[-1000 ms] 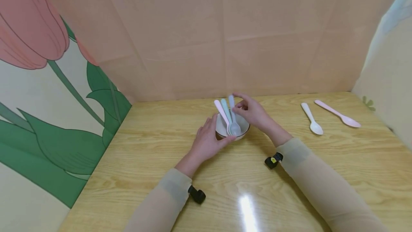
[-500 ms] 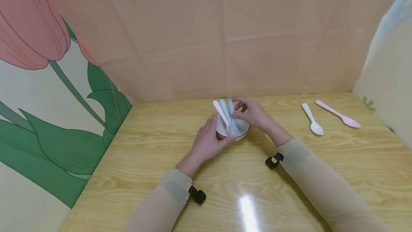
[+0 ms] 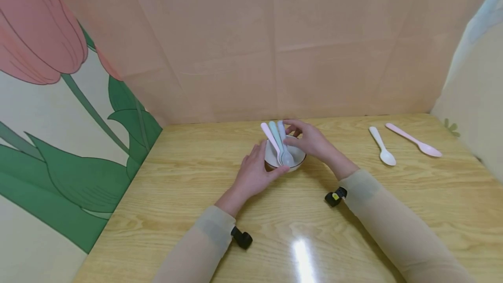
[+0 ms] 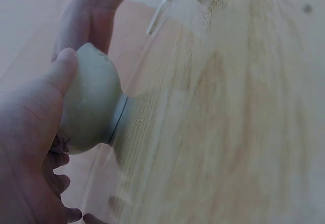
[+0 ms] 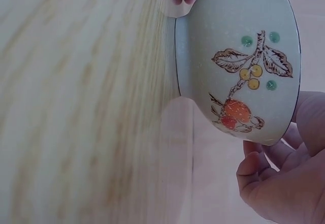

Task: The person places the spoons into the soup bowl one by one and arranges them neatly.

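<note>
A small white bowl (image 3: 271,155) with a dark rim stands on the table; the right wrist view shows painted fruit and leaves on its side (image 5: 244,66). My left hand (image 3: 257,170) grips it from the left, thumb on the near rim. Three spoons lean together in it, handles up: a pink spoon (image 3: 270,135), a mint-green spoon (image 3: 275,132) and a pale lavender spoon (image 3: 287,159) on the right. At the bowl's right side my right hand (image 3: 308,139) pinches the lavender spoon's handle between thumb and curled fingers; their contact is partly hidden.
On the right of the wooden table (image 3: 188,160) lie a white spoon (image 3: 382,146) and another pink spoon (image 3: 412,139), apart from each other. A peach-coloured cloth backdrop (image 3: 220,56) rises behind the table's far edge.
The right hand has lowered the lavender spoon slightly into the bowl, and its handle has shifted left towards the mint-green one. The left hand stays on the bowl.
</note>
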Tool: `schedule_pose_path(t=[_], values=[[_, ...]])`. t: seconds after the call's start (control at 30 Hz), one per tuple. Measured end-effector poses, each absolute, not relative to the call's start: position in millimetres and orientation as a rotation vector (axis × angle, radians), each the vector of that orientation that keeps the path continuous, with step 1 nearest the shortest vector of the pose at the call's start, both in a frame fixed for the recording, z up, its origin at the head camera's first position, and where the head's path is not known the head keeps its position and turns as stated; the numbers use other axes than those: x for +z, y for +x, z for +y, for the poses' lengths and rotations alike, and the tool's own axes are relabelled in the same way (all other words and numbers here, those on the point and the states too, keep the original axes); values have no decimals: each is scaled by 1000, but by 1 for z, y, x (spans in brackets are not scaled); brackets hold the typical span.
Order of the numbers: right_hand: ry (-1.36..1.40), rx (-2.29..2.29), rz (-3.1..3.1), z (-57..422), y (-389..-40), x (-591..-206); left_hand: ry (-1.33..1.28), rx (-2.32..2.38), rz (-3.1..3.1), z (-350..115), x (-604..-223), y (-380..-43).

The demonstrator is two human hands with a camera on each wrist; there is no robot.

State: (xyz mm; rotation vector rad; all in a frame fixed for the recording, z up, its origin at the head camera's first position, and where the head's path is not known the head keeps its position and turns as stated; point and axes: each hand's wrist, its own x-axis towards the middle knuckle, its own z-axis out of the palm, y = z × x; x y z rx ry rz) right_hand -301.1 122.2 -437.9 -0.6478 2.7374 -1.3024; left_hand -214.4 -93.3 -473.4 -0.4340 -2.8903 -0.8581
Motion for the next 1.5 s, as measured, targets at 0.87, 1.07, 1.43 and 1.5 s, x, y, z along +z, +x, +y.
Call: schedule_pose_path(t=[0.87, 1.07, 1.43, 1.5], values=[[-593, -1354, 2798, 142, -292, -426, -430, -876, -2879, -93, -477, -216], [-577, -1369, 2868, 158, -284, -418, -428, -885, -2845, -94, -479, -215], [-390, -1289, 2960, 204, -266, -404, -411, -885, -2858, -94, -476, -213], [-355, -1283, 2975, 213, -263, -403, -416, -882, -2861, -94, -476, -214]])
